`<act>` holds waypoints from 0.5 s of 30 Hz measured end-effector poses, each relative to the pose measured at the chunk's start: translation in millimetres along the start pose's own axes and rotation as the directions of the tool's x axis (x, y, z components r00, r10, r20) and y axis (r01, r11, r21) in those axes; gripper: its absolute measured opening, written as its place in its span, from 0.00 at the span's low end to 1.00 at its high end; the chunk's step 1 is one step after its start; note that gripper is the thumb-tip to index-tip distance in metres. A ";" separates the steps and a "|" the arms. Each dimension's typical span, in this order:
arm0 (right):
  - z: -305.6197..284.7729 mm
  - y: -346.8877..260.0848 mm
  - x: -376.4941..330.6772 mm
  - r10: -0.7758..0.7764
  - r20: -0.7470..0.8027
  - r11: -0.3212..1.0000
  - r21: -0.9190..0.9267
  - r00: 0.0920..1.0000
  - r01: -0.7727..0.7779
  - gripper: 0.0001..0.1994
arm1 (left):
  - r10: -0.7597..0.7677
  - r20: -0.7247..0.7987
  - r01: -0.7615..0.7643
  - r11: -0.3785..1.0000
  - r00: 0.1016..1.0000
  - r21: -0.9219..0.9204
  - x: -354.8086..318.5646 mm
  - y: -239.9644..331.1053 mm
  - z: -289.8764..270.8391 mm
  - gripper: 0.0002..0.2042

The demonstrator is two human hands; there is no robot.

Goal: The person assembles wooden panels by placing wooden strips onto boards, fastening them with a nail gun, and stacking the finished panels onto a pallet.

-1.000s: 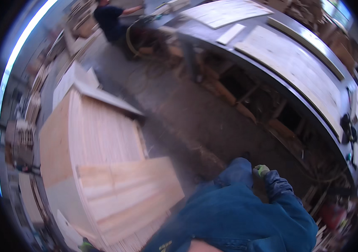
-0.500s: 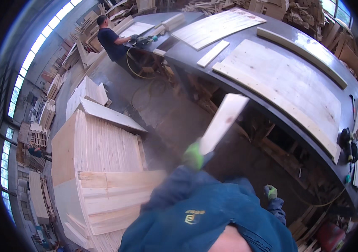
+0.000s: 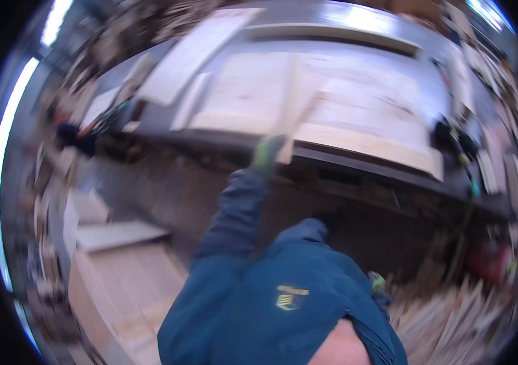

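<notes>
My left hand (image 3: 266,153), in a green and grey glove, is closed around the near end of a flat wooden board (image 3: 299,100). The board stretches away over the table's front edge, above a large pale wooden panel (image 3: 365,100). A wooden strip (image 3: 362,141) lies along that panel's near side, and another strip (image 3: 332,31) runs behind it. Low at my right side, my right hand (image 3: 378,283) shows as a small gloved blur. Its fingers cannot be made out, and its nearest surroundings are scrap wood (image 3: 435,316).
The dark worktable (image 3: 386,176) spans the front. On it are a wide board (image 3: 195,58), a short slat (image 3: 191,100) and a dark power tool (image 3: 456,141). Stacked wooden sheets (image 3: 128,286) stand at lower left. A co-worker (image 3: 76,139) is at far left.
My view has swung right toward the table. My left hand has carried the board forward, from over the floor gap to above the panel. My right hand stays low at my side.
</notes>
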State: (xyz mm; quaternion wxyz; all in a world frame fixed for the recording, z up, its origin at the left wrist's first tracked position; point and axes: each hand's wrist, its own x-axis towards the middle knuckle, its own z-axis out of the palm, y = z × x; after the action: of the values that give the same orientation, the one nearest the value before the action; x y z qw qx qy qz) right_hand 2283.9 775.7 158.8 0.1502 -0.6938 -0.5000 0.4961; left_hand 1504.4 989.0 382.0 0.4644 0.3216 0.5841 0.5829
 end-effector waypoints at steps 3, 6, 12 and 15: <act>10.6 -27.3 60.0 0.087 -0.043 0.993 0.085 0.995 -0.083 0.16 | -0.062 -0.056 0.062 0.998 0.997 0.002 19.6 -1.9 51.9 0.19; -38.5 -136.2 165.7 -0.219 -0.170 0.960 -0.214 0.961 0.181 0.18 | -0.153 0.164 0.024 0.797 0.974 0.603 25.4 14.2 114.7 0.14; -257.5 -264.2 246.6 -0.561 -0.250 0.567 -0.811 0.789 0.146 0.32 | -0.004 0.086 -0.017 0.971 0.996 0.238 -24.2 -151.1 252.9 0.23; -310.6 -306.2 311.0 -0.601 -0.234 0.282 -0.957 0.764 -0.071 0.36 | -0.203 0.143 0.188 0.976 0.969 0.111 -30.0 -125.1 279.1 0.21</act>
State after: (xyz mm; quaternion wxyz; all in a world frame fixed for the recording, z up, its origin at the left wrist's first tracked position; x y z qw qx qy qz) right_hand 2380.0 1266.5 350.8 -0.0500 -0.6593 -0.7356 -0.1473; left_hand 1792.0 1054.0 295.4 0.5473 0.3284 0.6027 0.4790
